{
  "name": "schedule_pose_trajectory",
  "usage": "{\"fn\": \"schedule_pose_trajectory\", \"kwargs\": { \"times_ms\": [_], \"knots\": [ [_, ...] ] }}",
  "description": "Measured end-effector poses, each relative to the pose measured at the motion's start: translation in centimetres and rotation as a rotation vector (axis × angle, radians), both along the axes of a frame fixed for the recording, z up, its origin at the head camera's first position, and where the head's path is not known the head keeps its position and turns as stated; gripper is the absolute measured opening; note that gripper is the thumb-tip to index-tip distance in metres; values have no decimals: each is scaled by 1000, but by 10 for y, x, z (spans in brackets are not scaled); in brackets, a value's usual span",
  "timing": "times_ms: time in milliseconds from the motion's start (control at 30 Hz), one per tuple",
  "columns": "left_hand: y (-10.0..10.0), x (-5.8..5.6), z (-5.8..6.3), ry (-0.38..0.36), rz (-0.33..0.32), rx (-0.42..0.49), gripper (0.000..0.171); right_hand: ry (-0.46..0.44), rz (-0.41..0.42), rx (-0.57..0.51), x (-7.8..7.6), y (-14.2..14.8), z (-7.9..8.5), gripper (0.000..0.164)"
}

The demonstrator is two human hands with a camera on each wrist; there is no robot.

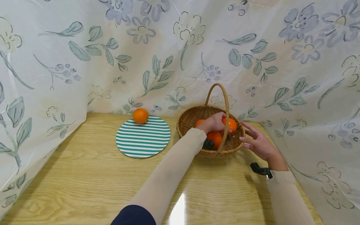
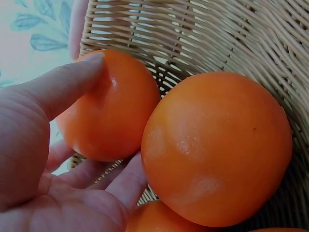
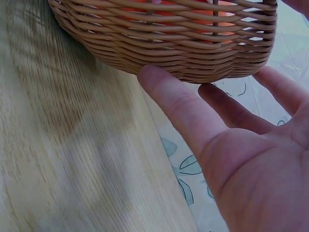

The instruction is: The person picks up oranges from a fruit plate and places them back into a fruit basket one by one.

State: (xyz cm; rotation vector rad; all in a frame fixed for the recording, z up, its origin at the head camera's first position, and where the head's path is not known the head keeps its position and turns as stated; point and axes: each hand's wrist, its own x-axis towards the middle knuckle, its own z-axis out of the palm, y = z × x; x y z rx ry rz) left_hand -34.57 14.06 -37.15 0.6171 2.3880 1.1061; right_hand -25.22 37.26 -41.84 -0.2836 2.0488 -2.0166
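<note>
In the head view, my left hand (image 1: 214, 122) reaches under the handle into a wicker basket (image 1: 194, 112). It grips a round, smooth orange (image 2: 116, 106), thumb on top and fingers beneath, at the basket's right side. Beside it in the left wrist view lies a larger-looking orange (image 2: 217, 150), with parts of others below. My right hand (image 1: 260, 143) is at the basket's right side, its fairly straight fingers against the outer weave. In the right wrist view its thumb (image 3: 178, 106) touches the basket low on the wall.
A round green-and-white striped mat (image 1: 143, 139) lies on the wooden table (image 1: 84, 175), left of the basket. Another orange (image 1: 140, 116) sits at the mat's back edge. Floral cloth (image 1: 157, 47) hangs behind and along both sides. The basket's tall handle (image 1: 226, 103) arches over the left hand.
</note>
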Motion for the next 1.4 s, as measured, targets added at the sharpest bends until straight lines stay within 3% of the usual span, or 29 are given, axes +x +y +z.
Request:
{"fn": "schedule_pose_trajectory", "kwargs": {
  "times_ms": [200,400,933,1400],
  "knots": [
    [-1,-1,0,-9,6,-5,74,-3,-1,5,-1,0,1,79],
    [-5,3,3,61,13,11,69,9,16,4,-1,2,0,80],
    [-72,12,24,47,39,225,68,16,16,-28,-2,1,-1,78],
    [-123,18,19,36,159,418,56,116,41,-100,3,3,-13,74]
  ]
}}
